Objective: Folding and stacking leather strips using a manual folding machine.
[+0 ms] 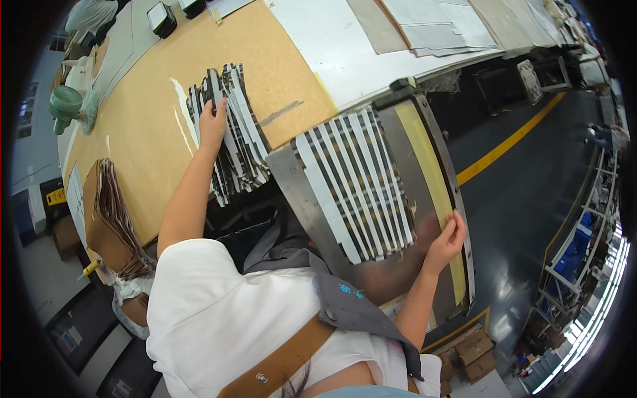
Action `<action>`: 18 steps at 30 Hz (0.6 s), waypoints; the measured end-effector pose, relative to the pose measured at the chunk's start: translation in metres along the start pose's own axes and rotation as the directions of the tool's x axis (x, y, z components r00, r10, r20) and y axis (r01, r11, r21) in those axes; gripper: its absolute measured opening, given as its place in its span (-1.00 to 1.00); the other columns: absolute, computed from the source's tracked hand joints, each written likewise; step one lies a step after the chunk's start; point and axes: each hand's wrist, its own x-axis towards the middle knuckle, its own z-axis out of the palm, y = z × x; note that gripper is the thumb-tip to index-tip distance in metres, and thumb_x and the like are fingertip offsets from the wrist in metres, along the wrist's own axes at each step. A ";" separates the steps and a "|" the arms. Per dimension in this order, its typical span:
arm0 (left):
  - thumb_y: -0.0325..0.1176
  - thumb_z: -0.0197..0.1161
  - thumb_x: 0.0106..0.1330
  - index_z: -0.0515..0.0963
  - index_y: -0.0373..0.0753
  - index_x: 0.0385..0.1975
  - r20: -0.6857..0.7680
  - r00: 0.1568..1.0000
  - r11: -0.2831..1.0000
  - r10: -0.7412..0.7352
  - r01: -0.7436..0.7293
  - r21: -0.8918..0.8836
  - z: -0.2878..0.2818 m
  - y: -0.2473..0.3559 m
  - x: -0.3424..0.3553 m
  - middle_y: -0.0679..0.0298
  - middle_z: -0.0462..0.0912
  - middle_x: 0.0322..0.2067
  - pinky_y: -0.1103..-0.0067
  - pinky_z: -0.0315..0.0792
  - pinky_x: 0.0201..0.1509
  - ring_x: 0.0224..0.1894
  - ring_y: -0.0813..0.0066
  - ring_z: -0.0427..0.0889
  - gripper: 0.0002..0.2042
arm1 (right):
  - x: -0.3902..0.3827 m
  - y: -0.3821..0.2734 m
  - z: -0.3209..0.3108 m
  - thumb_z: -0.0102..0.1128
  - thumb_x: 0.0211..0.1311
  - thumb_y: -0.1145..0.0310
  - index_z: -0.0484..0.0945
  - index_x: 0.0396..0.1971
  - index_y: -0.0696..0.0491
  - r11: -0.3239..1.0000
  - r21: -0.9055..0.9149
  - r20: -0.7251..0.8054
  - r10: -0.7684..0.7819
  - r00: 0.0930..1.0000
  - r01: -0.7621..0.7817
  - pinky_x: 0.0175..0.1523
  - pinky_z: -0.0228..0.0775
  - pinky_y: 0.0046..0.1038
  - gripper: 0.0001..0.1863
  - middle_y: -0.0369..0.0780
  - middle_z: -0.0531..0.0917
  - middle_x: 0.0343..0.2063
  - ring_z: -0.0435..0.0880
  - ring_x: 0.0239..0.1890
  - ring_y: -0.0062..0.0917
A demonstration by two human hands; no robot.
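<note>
On the tan work surface (152, 86) to my left lies a loose pile of long black-and-white strips (242, 129). My left hand (212, 126) reaches into this pile, its thumb and fingers closed around one of the dark strips. In front of me a metal plate (292, 182) carries a row of white strips with dark patterned bands (358, 186), laid side by side. Along the plate's right part runs a yellow tape band (424, 156). Over this band my right hand (448, 242) holds its fingers pinched together; whatever is between them is too small to make out.
A bundle of brown folded sheets (109, 215) hangs at the left table edge, near a green fan-like device (66, 106). Small dark-rimmed trays (161, 20) stand at the far side. Papers (431, 26) lie on the white table. Cardboard boxes (474, 348) are on the floor at right.
</note>
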 end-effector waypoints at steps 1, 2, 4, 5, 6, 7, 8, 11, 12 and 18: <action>-0.13 0.20 0.29 0.52 -0.36 -0.20 -0.066 0.998 1.000 -0.023 0.023 0.006 0.002 -0.007 0.002 0.34 0.52 -0.55 0.64 0.33 -0.31 -0.46 0.61 0.42 -0.64 | -0.001 0.006 -0.001 -0.06 0.33 0.53 0.51 -0.12 0.22 0.983 -0.149 -0.039 -0.114 0.993 0.107 0.03 0.39 -0.41 -0.79 -0.14 0.55 -0.17 0.53 -0.10 -0.39; -0.13 0.20 0.29 0.52 -0.36 -0.20 -0.067 0.997 0.999 -0.040 0.042 0.021 0.002 -0.017 0.005 0.34 0.52 -0.55 0.64 0.33 -0.31 -0.46 0.61 0.42 -0.64 | -0.001 0.010 -0.001 -0.07 0.34 0.52 0.50 -0.10 0.22 0.933 -0.294 -0.059 -0.234 0.970 0.208 0.07 0.37 -0.44 -0.78 -0.13 0.52 -0.14 0.51 -0.06 -0.40; -0.20 0.24 0.27 0.45 -0.38 -0.08 -0.165 0.981 0.983 0.103 -0.075 0.168 0.000 -0.029 0.011 0.23 0.53 -0.38 0.59 0.38 -0.26 -0.39 0.53 0.48 -0.62 | 0.002 0.012 0.003 -0.07 0.33 0.52 0.49 -0.08 0.22 0.914 -0.333 -0.038 -0.260 0.965 0.233 0.08 0.35 -0.42 -0.77 -0.12 0.50 -0.11 0.48 -0.02 -0.39; -0.20 0.24 0.27 0.45 -0.38 -0.08 -0.166 0.981 0.982 0.097 -0.067 0.178 -0.001 -0.029 0.009 0.23 0.53 -0.38 0.59 0.38 -0.26 -0.39 0.53 0.48 -0.62 | 0.004 0.011 0.004 -0.06 0.32 0.52 0.48 -0.07 0.21 0.890 -0.370 -0.034 -0.299 0.954 0.266 0.10 0.33 -0.40 -0.76 -0.10 0.48 -0.08 0.45 0.01 -0.37; -0.23 0.24 0.27 0.41 -0.38 -0.03 -0.263 0.959 0.983 0.107 -0.063 0.172 -0.002 -0.029 0.004 0.19 0.51 -0.31 0.56 0.39 -0.24 -0.34 0.48 0.49 -0.60 | 0.003 0.010 0.003 -0.06 0.32 0.52 0.48 -0.07 0.21 0.893 -0.364 -0.025 -0.294 0.955 0.265 0.10 0.33 -0.40 -0.76 -0.10 0.48 -0.08 0.45 0.01 -0.37; -0.27 0.24 0.26 0.37 -0.38 0.03 -0.356 0.926 0.984 0.123 -0.068 0.163 -0.001 -0.023 0.001 0.16 0.48 -0.24 0.53 0.41 -0.22 -0.30 0.43 0.50 -0.58 | 0.004 0.009 0.003 -0.03 0.29 0.52 0.47 -0.06 0.22 0.887 -0.370 0.030 -0.285 0.958 0.276 0.11 0.28 -0.34 -0.75 -0.08 0.47 -0.08 0.43 0.02 -0.31; -0.36 0.22 0.24 0.34 -0.37 0.04 -0.380 0.880 0.929 0.284 -0.155 0.336 0.000 -0.013 -0.008 0.11 0.42 -0.22 0.45 0.42 -0.20 -0.27 0.26 0.51 -0.59 | 0.001 0.007 0.002 -0.01 0.27 0.52 0.46 -0.06 0.23 0.880 -0.381 0.083 -0.273 0.958 0.284 0.13 0.24 -0.28 -0.74 -0.06 0.46 -0.07 0.41 0.02 -0.25; -0.42 0.20 0.20 0.39 -0.34 -0.07 -0.017 0.819 0.664 0.574 -0.454 0.594 -0.016 0.017 -0.051 0.07 0.41 -0.27 0.41 0.41 -0.19 -0.29 0.18 0.47 -0.68 | -0.003 0.001 0.007 0.01 0.26 0.52 0.46 -0.07 0.22 0.927 -0.286 0.117 -0.216 0.969 0.242 0.11 0.25 -0.29 -0.74 -0.06 0.46 -0.08 0.41 0.01 -0.25; -0.43 0.18 0.19 0.40 -0.31 -0.12 0.127 0.898 0.763 0.420 -0.426 0.487 -0.016 0.019 -0.079 0.04 0.43 -0.27 0.39 0.41 -0.19 -0.29 0.12 0.48 -0.73 | -0.002 -0.001 0.006 0.01 0.24 0.53 0.46 -0.06 0.22 0.939 -0.255 0.127 -0.202 0.971 0.229 0.10 0.25 -0.30 -0.73 -0.06 0.46 -0.08 0.42 0.00 -0.26; -0.35 0.11 0.19 0.45 -0.24 -0.11 0.857 0.509 0.745 0.083 -0.602 0.286 0.024 -0.083 -0.226 -0.04 0.52 -0.18 0.24 0.41 -0.05 -0.12 -0.01 0.52 -0.73 | -0.005 0.000 -0.003 -0.04 0.26 0.56 0.44 -0.06 0.23 0.970 -0.097 0.120 -0.211 0.970 0.223 0.08 0.28 -0.37 -0.74 -0.09 0.44 -0.09 0.43 -0.01 -0.33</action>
